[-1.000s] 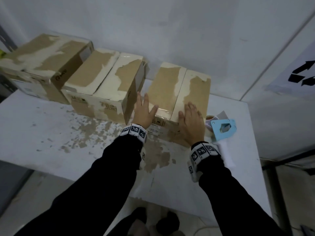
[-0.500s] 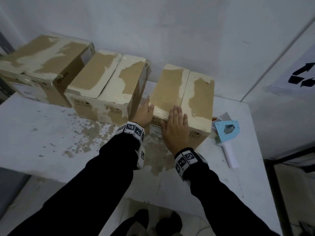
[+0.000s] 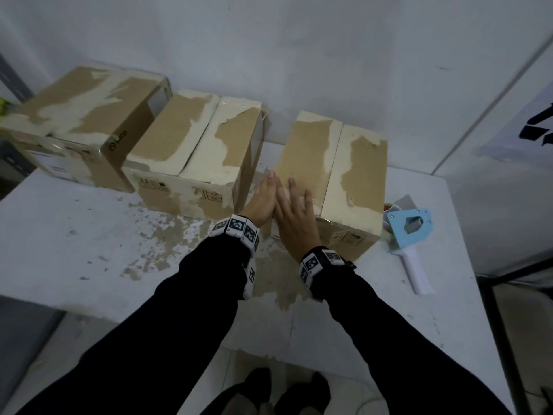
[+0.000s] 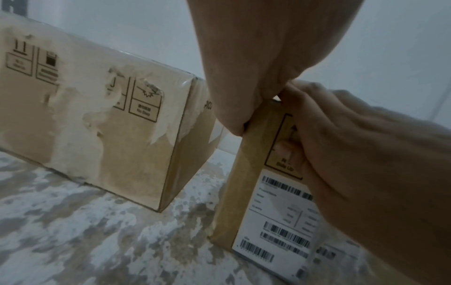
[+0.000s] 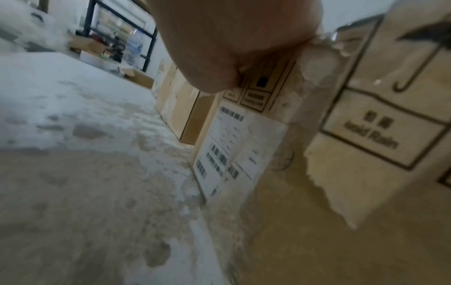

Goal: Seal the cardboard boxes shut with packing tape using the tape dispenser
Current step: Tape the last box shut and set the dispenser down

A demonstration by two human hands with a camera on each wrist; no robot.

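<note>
1. The right-hand box (image 3: 332,178) stands on the white table (image 3: 74,250), apart from the middle box (image 3: 194,163) and the far-left box (image 3: 80,124).
2. On its near face you can read a white barcode label (image 4: 278,217) and, farther right, an umbrella mark above "Avoid Rain" (image 5: 371,135).
3. Your left hand (image 3: 263,202) lies flat along the box's near left corner, fingers straight, gripping nothing.
4. Your right hand (image 3: 294,223) lies just beside it, open palm over the near top edge, fingers spread on the left flap.
5. The blue tape dispenser (image 3: 408,232) lies on the table just right of the box, white handle toward you, well apart from both hands.
</note>
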